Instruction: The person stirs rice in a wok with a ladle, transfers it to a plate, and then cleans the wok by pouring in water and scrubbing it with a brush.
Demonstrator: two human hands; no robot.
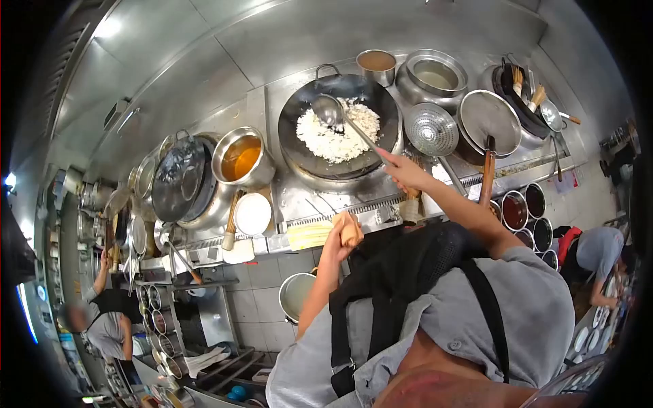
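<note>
A large black wok [294, 146] on the stove holds a heap of white rice [350, 143]. My right hand [405, 171] is closed on the handle of a metal ladle [329, 110], whose bowl rests over the rice at its upper left. Close to the counter's front edge, my left hand [338, 239] is wrapped round a bunched tan cloth [350, 230]. Beside it on the edge lies a folded yellow cloth [310, 236]. The near rim of the wok is above my left hand in the view.
Left of the wok are a pot of orange liquid [242, 160], a white bowl [252, 213] and another wok [178, 178]. To its right are a perforated ladle [431, 129], a strainer [490, 122] and sauce containers [515, 209]. Co-workers stand at far left [109, 319] and far right [598, 250].
</note>
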